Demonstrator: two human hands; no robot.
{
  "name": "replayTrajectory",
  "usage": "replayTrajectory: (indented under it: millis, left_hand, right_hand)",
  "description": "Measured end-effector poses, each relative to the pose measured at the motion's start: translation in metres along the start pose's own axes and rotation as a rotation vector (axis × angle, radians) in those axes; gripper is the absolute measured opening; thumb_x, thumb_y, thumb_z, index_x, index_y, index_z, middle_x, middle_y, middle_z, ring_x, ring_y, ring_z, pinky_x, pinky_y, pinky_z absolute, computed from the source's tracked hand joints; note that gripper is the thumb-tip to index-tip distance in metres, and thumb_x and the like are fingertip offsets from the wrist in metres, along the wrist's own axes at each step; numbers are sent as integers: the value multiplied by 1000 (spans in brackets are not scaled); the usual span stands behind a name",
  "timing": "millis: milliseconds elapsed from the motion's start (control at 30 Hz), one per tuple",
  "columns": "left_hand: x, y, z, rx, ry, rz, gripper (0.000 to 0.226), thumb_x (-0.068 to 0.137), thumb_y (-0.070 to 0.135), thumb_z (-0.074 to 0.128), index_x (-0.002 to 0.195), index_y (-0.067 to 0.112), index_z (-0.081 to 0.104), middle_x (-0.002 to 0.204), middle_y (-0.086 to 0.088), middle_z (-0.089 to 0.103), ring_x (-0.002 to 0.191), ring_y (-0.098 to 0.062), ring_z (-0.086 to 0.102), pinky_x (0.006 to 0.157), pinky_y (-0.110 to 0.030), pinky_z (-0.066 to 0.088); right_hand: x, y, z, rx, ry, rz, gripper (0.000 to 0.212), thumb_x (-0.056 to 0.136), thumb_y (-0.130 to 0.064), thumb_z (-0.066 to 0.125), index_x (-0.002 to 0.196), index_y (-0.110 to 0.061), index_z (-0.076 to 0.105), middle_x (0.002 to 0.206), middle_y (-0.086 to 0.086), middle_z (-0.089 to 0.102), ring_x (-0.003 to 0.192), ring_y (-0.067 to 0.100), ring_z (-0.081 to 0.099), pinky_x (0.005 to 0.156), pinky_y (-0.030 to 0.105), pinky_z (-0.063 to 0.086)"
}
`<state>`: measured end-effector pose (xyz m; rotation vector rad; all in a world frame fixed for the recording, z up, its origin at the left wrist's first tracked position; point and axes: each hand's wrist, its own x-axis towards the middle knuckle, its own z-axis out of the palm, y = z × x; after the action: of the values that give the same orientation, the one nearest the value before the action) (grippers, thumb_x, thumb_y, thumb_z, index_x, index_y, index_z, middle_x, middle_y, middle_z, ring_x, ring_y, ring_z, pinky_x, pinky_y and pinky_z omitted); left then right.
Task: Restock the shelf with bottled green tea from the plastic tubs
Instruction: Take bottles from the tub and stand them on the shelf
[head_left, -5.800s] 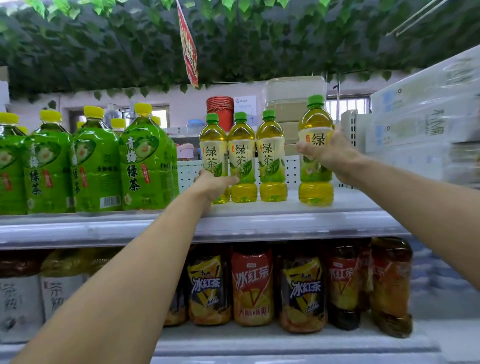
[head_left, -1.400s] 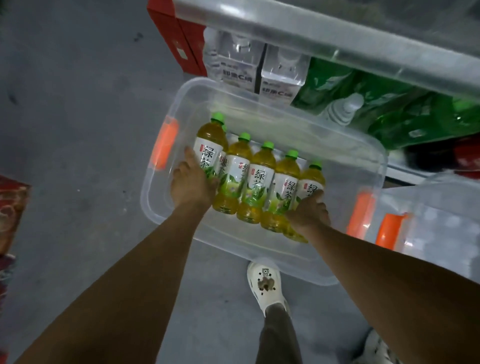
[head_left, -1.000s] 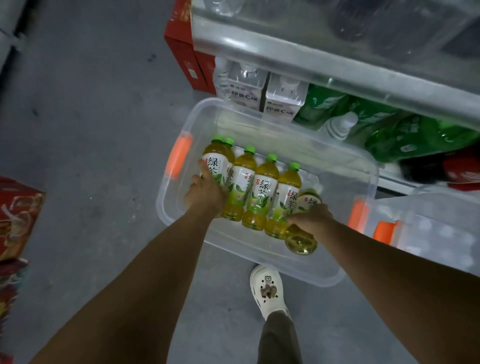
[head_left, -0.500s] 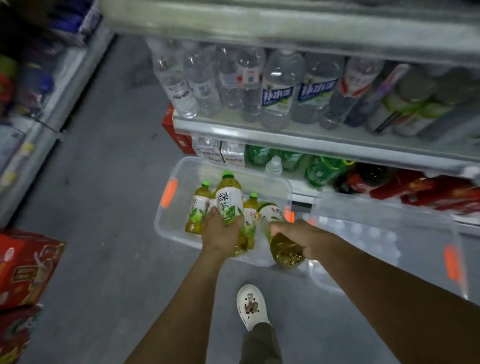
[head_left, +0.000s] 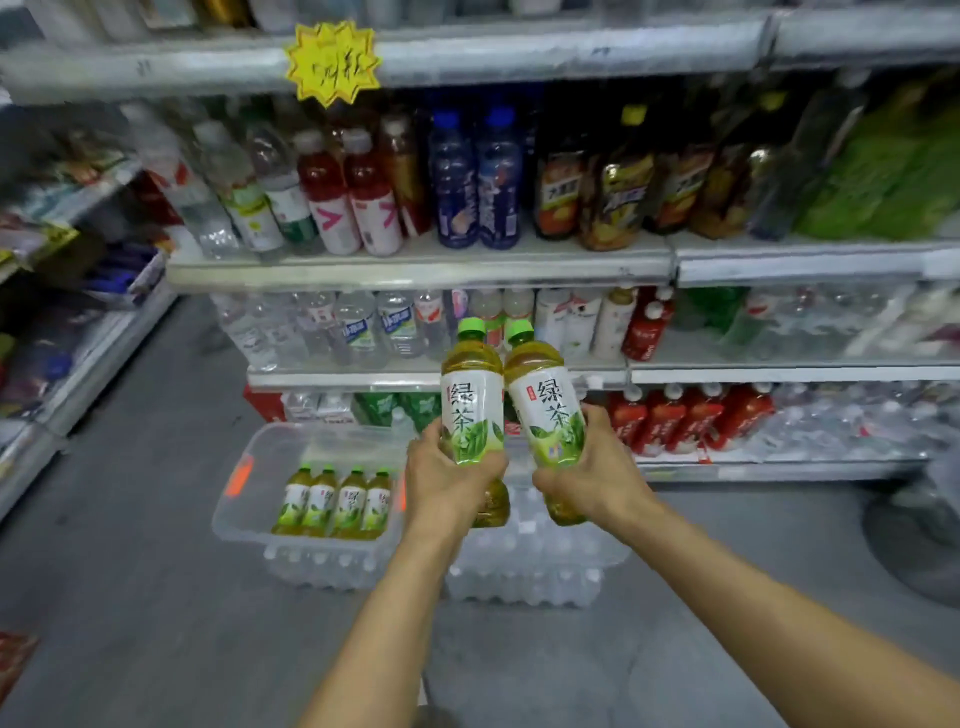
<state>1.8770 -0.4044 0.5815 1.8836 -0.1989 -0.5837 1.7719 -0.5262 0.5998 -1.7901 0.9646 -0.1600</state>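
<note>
Shop aisle of stocked drink shelves (head_left: 415, 270), left hand (head_left: 447, 483) gripping one green tea bottle (head_left: 471, 410), right hand (head_left: 597, 478) gripping another (head_left: 550, 410), four remaining in the clear plastic tub (head_left: 244, 499) on the floor

Both held bottles carry white labels printed with the large dark characters 绿茶: the left bottle (head_left: 471, 410) and the right bottle (head_left: 550, 415), which also bears a small red stamp too small to read. The yellow starburst sign (head_left: 332, 62) on the upper shelf edge (head_left: 571, 54) has blurred, unreadable writing.
</note>
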Motion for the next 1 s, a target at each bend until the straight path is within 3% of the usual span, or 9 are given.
replayTrajectory:
  millis: [167,233,300,467,600,733,833,933,1000]
  left_hand:
    - [-77,79,63,24,-1,250,79,45,47,75,120,35,55,116,-2,65,95,-14,68,85,-40,60]
    - [-100,108,85,38,0,343,78,46,51,73,120,39,53,117,0,64,98,-14,67,88,-40,59]
    - [-116,135,104,55,-14,415,72,51,49,76,118,43,50,116,2,64,99,-12,67,88,-38,58]
    - [-145,195,160,26,-99,547,64,72,18,84,124,32,49,101,13,68,84,4,65,72,-19,54]
    - [-155,231,208,-24,-171,606,74,73,17,84,135,24,43,105,12,66,89,1,66,80,-25,57]
    - [-158,267,259,-28,-232,694,74,73,17,85,135,24,45,108,11,66,92,-1,66,82,-27,57]
    - [-155,294,300,-36,-252,739,74,63,27,84,129,26,49,111,5,67,98,-11,67,86,-37,59]
    - [-150,327,344,-48,-270,749,71,61,31,81,124,27,51,113,2,65,99,-13,66,87,-40,59]
    - [-143,350,376,-70,-288,754,70,61,28,81,124,26,51,113,2,65,99,-13,66,86,-40,59]
  right_hand:
    - [-63,-8,-116,-32,210,-194,44,59,-16,78,94,-22,51,79,-5,65,67,1,61,53,18,45]
    - [-80,-12,-154,8,266,-216,51,63,-11,80,102,-21,48,88,-8,62,74,-4,58,53,11,43]
    - [-92,-15,-189,43,316,-239,62,65,-12,82,113,-15,42,95,-11,58,81,-5,55,57,11,41]
    - [-107,-19,-268,77,408,-270,65,70,-11,83,112,-14,34,95,-9,55,81,-4,55,56,9,42]
    - [-108,-16,-328,106,497,-289,68,71,-12,84,115,-14,32,99,-8,56,88,0,57,55,7,44]
    - [-99,-9,-388,115,565,-318,70,71,-9,84,118,-12,32,100,-9,54,86,-6,53,56,2,43]
    - [-89,-8,-436,78,618,-341,70,71,-11,85,118,-13,33,98,-11,55,86,-7,54,56,4,42]
    - [-69,-10,-485,52,652,-381,74,69,-11,86,119,-14,33,103,-7,56,91,-1,58,65,7,45]
    - [-52,-13,-521,26,668,-402,77,67,-14,88,119,-17,32,109,-3,56,98,7,59,77,16,49]
